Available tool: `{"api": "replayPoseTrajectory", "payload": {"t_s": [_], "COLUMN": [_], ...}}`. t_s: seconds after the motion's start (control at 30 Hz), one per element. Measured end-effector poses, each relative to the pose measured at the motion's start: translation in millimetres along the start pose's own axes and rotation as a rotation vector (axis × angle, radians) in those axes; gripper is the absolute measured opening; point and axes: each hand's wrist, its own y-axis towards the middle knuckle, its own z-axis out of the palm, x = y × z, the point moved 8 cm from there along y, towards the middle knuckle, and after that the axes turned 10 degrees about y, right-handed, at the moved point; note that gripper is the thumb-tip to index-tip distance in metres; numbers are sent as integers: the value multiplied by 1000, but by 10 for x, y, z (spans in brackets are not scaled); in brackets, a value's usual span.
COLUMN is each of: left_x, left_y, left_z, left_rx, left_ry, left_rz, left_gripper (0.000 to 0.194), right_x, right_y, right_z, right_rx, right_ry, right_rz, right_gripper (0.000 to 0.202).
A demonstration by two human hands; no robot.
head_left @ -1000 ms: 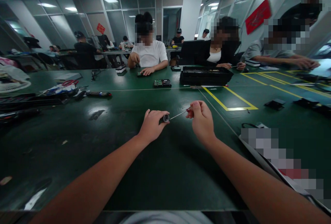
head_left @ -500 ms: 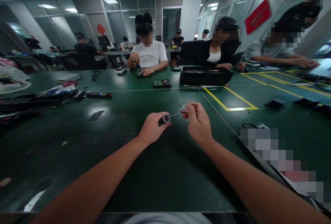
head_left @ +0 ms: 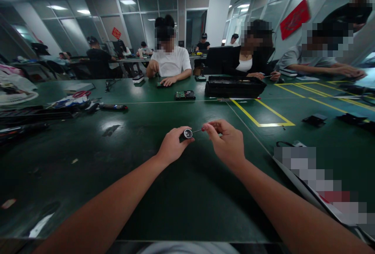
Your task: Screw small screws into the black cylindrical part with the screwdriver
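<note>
Above the green table (head_left: 164,215), my left hand (head_left: 173,144) is wrapped round a dark cylinder (head_left: 187,134) whose round, silver-rimmed end faces me. My right hand (head_left: 227,140), just to its right, pinches the red handle of a thin screwdriver (head_left: 199,130). The metal shaft points left and its tip meets the rim of the cylinder; whether it goes inside is too small to tell. Most of the handle is hidden by my fingers.
A green circuit board (head_left: 185,95) and a long black housing (head_left: 234,86) lie farther back. At left are a black tool (head_left: 113,107) and cluttered parts. A partly blurred flat package (head_left: 307,183) lies at right. People sit across the table.
My right hand has turned and its fingers have shifted on the screwdriver handle, sitting slightly lower. My left hand keeps its hold on the cylinder. The view has shifted slightly.
</note>
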Motion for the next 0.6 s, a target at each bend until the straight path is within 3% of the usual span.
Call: {"api": "replayPoseTrajectory", "payload": {"t_s": [0.2, 0.4, 0.6], "left_x": [24, -2, 20], "left_y": [3, -5, -2], "left_z": [-17, 6, -21], "left_rx": [-11, -2, -25], "left_ry": [5, 21, 38], "left_rz": [-21, 16, 4], "left_gripper": [35, 34, 36], "right_x": [81, 45, 128], "right_y": [-21, 10, -6], "right_z": [89, 59, 98], "right_rx": [118, 89, 150], "right_ry": [48, -70, -76], "right_rz": [-117, -43, -119], "right_gripper": [14, 31, 26]}}
